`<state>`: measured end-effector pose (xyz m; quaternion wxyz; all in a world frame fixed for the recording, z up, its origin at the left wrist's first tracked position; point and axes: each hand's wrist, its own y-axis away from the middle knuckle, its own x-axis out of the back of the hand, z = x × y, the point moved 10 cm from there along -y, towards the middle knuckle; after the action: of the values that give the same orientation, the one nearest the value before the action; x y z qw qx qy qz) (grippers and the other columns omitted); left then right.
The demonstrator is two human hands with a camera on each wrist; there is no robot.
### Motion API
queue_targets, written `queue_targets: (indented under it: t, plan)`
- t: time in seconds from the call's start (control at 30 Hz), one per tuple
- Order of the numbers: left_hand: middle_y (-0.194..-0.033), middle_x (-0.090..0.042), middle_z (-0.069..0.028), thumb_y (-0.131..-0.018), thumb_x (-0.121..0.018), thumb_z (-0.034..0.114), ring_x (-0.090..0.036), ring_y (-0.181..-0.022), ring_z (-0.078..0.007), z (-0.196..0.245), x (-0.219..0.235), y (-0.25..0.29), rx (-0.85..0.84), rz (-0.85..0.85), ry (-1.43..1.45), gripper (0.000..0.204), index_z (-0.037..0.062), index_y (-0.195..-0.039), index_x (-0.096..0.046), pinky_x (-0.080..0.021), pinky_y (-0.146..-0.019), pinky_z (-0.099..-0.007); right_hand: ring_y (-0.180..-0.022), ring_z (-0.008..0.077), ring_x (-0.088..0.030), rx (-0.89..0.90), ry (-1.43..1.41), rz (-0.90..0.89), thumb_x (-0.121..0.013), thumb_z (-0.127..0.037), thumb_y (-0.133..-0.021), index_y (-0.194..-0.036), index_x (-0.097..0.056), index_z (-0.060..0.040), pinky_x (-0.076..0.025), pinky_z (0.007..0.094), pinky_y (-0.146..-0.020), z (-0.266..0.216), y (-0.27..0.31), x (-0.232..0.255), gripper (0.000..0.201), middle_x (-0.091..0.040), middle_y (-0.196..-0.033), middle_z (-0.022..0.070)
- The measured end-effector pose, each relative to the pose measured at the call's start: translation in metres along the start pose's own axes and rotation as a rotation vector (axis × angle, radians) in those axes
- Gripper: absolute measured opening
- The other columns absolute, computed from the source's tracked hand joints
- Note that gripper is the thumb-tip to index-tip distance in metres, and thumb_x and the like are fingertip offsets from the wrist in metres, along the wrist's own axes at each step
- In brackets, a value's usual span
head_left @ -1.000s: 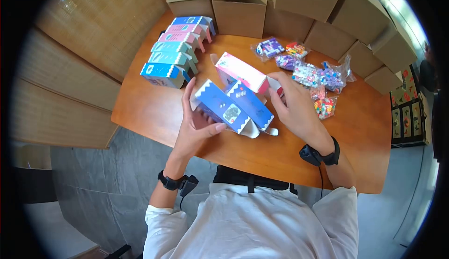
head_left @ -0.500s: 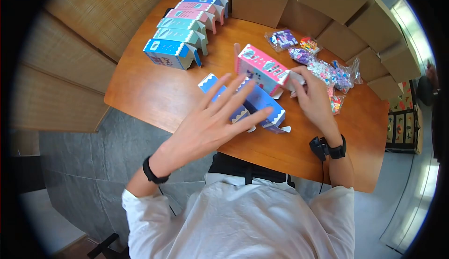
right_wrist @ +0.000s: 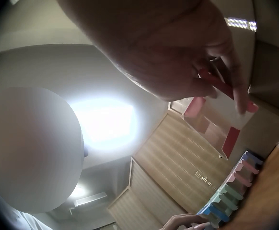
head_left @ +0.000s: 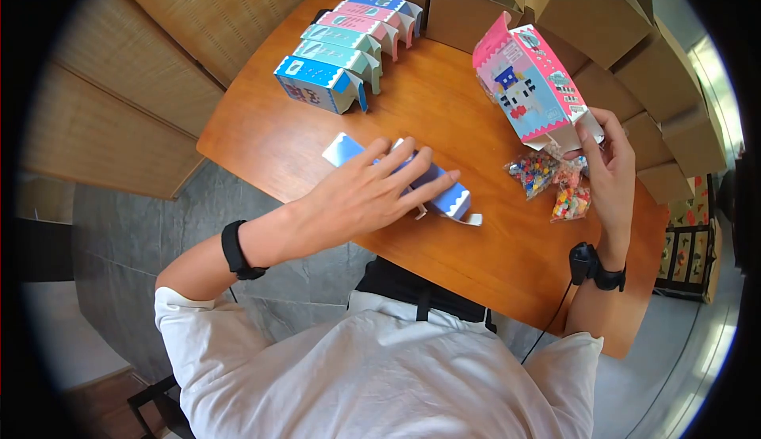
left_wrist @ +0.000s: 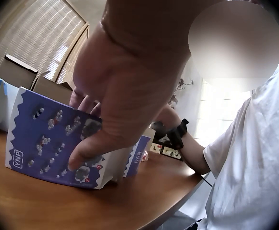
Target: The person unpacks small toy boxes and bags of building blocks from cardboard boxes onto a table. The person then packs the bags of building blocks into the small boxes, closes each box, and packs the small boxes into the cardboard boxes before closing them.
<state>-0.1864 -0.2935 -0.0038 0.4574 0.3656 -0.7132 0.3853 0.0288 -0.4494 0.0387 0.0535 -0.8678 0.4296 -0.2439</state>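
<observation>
In the head view my left hand (head_left: 341,205) lies over two blue boxes (head_left: 453,199) near the table's front edge, covering much of them. The left wrist view shows its thumb against the printed side of one blue box (left_wrist: 44,139) and the fingers over the far side, gripping it. At the right, my right hand (head_left: 612,171) pinches the open end flap of a pink and light-blue box (head_left: 535,90), held raised above the table. Through the right wrist view, the open end of this pink box (right_wrist: 211,125) shows by the fingertips.
A row of blue, green and pink boxes (head_left: 325,52) stands at the table's back left. Bags of small coloured pieces (head_left: 533,171) lie at the right, partly behind the pink box. Cardboard cartons (head_left: 468,7) line the back and right edges of the table (head_left: 507,241).
My right hand has carried the pink box away from the blue boxes, to the right. My left hand let go of the blue boxes' left side, passed over them and came down on them from above.
</observation>
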Motion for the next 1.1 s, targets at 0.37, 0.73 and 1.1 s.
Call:
queue_targets:
  t: [0.37, 0.73, 1.1]
  plan:
    - [-0.124, -0.057, -0.0120, -0.069, -0.088, 0.020, -0.054, -0.123, -0.0322, -0.056, -0.009, 0.028, 0.162, -0.255, 0.096, 0.069, 0.0062, -0.128, -0.054, -0.043, -0.105, -0.0415, -0.092, 0.0077, -0.063, 0.014, -0.033, 0.002, -0.054, -0.008, -0.107, -0.124, -0.061, 0.0018, -0.055, 0.0246, -0.077, -0.009, 0.008, 0.009, 0.021, -0.066, -0.109, 0.0057]
    - [-0.141, -0.052, -0.0149, -0.066, -0.086, 0.008, -0.052, -0.131, -0.0356, -0.074, -0.017, 0.053, 0.307, -0.362, 0.359, 0.088, 0.0074, -0.144, -0.045, -0.043, -0.110, -0.0441, -0.092, 0.0073, -0.062, 0.018, -0.059, 0.002, -0.055, -0.009, -0.107, -0.123, -0.061, 0.0025, -0.056, 0.0248, -0.078, -0.010, 0.010, 0.009, 0.021, -0.065, -0.107, 0.0051]
    - [-0.131, -0.057, -0.0148, -0.069, -0.088, 0.016, -0.056, -0.127, -0.0365, -0.090, -0.018, 0.057, 0.570, -0.237, 0.740, 0.084, 0.0049, -0.142, -0.048, -0.043, -0.111, -0.0417, -0.087, 0.0084, -0.064, 0.000, -0.107, -0.008, -0.056, -0.009, -0.107, -0.124, -0.059, 0.0039, -0.056, 0.0245, -0.073, -0.008, 0.011, 0.009, 0.022, -0.065, -0.106, 0.0064]
